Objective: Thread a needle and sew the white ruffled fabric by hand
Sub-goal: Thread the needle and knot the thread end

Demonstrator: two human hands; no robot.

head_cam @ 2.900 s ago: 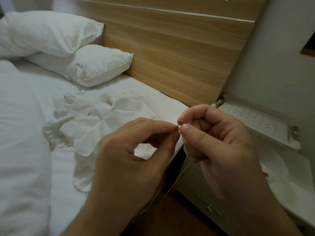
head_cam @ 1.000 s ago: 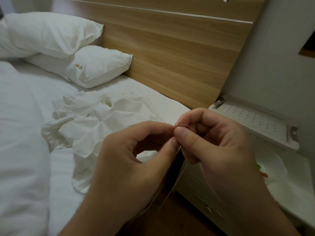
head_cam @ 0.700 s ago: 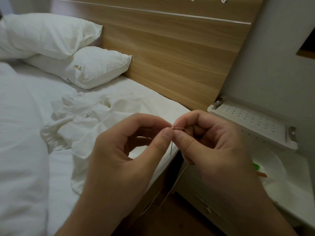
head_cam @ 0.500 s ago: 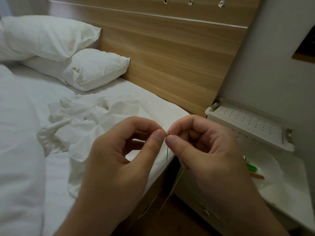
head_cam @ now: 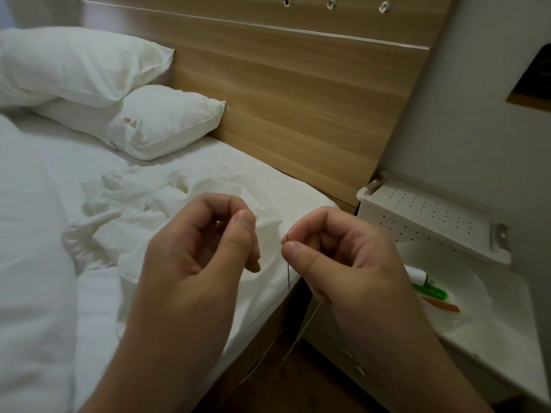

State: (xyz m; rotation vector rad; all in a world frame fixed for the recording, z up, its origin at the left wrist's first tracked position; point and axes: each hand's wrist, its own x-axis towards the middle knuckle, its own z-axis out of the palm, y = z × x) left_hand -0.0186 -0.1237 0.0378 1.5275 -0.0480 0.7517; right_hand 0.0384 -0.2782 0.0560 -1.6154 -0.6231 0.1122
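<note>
Two hands sit apart: the right hand [head_cam: 337, 257] pinches the needle [head_cam: 288, 271], hanging point-down below its grip; the left hand [head_cam: 205, 248], thumb to forefinger, apparently holds thread leftward.

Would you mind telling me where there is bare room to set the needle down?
Bare sheet lies between the pillows and the white ruffled fabric, and along the bed edge beside the headboard. The white tray is crowded near the green tool, barer toward its near corner.
</note>
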